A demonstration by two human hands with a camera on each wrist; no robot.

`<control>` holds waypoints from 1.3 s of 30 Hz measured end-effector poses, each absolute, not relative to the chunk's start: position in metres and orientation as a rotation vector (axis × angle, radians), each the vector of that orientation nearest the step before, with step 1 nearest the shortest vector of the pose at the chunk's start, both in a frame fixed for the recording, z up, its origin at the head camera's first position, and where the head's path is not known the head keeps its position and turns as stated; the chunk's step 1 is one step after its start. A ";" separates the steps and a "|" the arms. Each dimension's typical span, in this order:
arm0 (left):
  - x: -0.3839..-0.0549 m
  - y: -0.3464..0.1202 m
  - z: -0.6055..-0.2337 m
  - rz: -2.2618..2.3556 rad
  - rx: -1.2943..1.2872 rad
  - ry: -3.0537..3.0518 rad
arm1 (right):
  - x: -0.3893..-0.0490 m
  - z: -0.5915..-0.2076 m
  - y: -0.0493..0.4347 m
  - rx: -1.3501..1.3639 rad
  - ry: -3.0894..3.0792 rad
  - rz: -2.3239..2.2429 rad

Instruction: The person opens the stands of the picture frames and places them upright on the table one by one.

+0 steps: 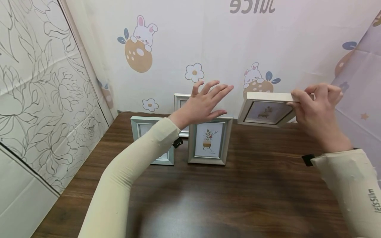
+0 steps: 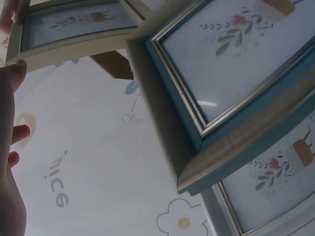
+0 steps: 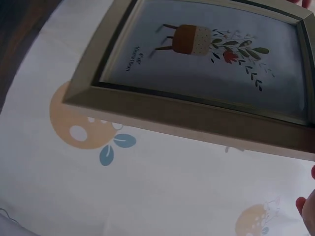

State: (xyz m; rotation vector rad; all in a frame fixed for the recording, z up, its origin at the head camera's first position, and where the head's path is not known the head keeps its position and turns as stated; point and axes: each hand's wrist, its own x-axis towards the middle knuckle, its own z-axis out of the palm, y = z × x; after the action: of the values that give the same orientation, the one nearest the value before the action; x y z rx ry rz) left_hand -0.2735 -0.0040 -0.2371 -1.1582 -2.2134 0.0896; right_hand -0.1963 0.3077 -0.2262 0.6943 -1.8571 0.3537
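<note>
My right hand (image 1: 319, 109) grips a cream picture frame (image 1: 242, 114) by its upper right corner, thumb in front. That frame tilts, and its plant-pot print fills much of the right wrist view. With fingers spread, my left hand (image 1: 202, 105) is over the top of a taupe picture frame (image 1: 191, 155) standing upright; whether they touch I cannot tell. Behind it stands a silver-white frame (image 1: 178, 99), partly hidden by this hand. To the left is a pale blue-green frame (image 1: 135, 127), mostly covered by my left forearm.
The frames stand on a dark brown wooden table (image 1: 238, 198) near its back edge. Behind hangs a white cloth (image 1: 178, 43) with rabbits and flowers. A panel with line-drawn flowers (image 1: 38, 82) borders the left side, and another printed cloth (image 1: 363, 89) hangs at the right.
</note>
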 end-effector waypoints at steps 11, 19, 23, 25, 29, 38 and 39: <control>-0.270 0.009 -0.253 0.133 -1.159 -2.187 | -0.206 -0.243 0.334 0.596 -2.123 0.344; -0.267 0.023 -0.270 0.150 -1.167 -2.179 | -0.202 -0.253 0.336 0.513 -2.278 0.309; -0.265 0.031 -0.279 0.187 -1.167 -2.166 | -0.199 -0.261 0.334 0.448 -2.381 0.309; -0.263 0.035 -0.284 0.196 -1.176 -2.167 | -0.197 -0.266 0.333 0.431 -2.411 0.313; -0.261 0.043 -0.295 0.202 -1.201 -2.173 | -0.194 -0.277 0.331 0.427 -2.440 0.319; -0.256 0.053 -0.314 0.270 -1.250 -2.188 | -0.190 -0.305 0.332 0.438 -2.429 0.371; -0.256 0.053 -0.316 0.276 -1.256 -2.195 | -0.190 -0.308 0.332 0.439 -2.428 0.378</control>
State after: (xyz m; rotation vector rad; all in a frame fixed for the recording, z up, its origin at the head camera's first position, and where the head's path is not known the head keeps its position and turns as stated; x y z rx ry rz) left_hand -0.2563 0.0535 -0.3156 -1.2557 -2.1953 0.2765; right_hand -0.1901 0.3325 -0.3077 0.4388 -2.4277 0.3783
